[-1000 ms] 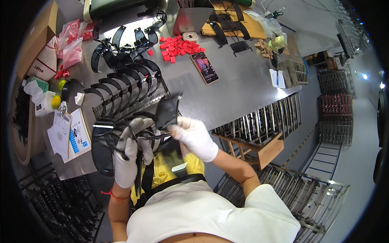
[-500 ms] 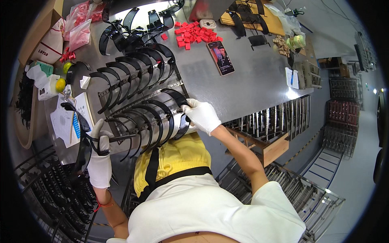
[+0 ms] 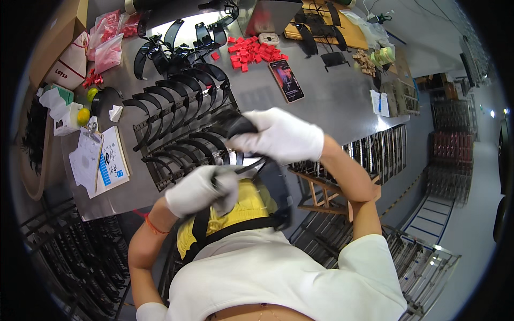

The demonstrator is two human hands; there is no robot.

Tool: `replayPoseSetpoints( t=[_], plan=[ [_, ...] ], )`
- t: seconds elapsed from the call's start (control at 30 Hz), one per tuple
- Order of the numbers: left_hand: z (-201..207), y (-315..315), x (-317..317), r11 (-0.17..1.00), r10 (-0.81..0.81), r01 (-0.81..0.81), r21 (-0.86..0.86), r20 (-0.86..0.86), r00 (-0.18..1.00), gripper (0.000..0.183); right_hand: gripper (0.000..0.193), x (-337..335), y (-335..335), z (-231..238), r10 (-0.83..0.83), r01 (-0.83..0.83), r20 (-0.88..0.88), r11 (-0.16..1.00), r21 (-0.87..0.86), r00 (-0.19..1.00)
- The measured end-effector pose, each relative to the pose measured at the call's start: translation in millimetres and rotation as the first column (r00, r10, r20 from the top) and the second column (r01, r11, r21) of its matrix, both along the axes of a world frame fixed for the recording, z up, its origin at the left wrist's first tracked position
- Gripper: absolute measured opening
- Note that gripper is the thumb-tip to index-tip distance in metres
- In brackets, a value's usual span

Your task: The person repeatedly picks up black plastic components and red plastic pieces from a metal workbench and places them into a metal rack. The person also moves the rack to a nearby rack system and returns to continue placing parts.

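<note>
White gloves (image 3: 300, 138) cover both hands in the head view: the right hand (image 3: 281, 134) grips a curved black piece (image 3: 241, 127) at the right end of a metal rack (image 3: 155, 179); the left hand (image 3: 202, 190) is curled, its hold unclear, near a blurred dark piece (image 3: 277, 187). A phone (image 3: 286, 81) lies beyond, near red blocks (image 3: 256, 52).

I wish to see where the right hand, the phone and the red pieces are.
Right hand (image 3: 284, 136): head view, back of the glove.
Phone (image 3: 286, 80): head view, middle of the screen.
Red pieces (image 3: 254, 53): head view, middle of the pile.
</note>
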State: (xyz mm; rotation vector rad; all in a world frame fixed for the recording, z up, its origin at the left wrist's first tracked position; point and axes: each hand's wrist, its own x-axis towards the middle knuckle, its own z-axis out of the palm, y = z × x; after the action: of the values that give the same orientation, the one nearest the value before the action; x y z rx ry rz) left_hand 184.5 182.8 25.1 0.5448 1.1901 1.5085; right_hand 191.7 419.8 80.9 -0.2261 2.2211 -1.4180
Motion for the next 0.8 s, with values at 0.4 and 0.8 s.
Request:
replayPoseSetpoints(
  t=[0.4,0.8],
  plan=[
    [-46.6,-181.4,27.7,0.135,0.801,-0.928,-0.347,0.590,-0.104,0.021,0.040,-5.4,16.9,-144.2,0.046,0.052,-0.122,0.718,0.695,0.991],
    [153.4,-286.8,-56.8,-0.138,0.036,-0.402,0.905,-0.401,-0.915,0.031,0.043,-11.1,-3.5,-153.1,0.120,-0.001,-0.100,0.646,0.763,0.988]
  ],
)
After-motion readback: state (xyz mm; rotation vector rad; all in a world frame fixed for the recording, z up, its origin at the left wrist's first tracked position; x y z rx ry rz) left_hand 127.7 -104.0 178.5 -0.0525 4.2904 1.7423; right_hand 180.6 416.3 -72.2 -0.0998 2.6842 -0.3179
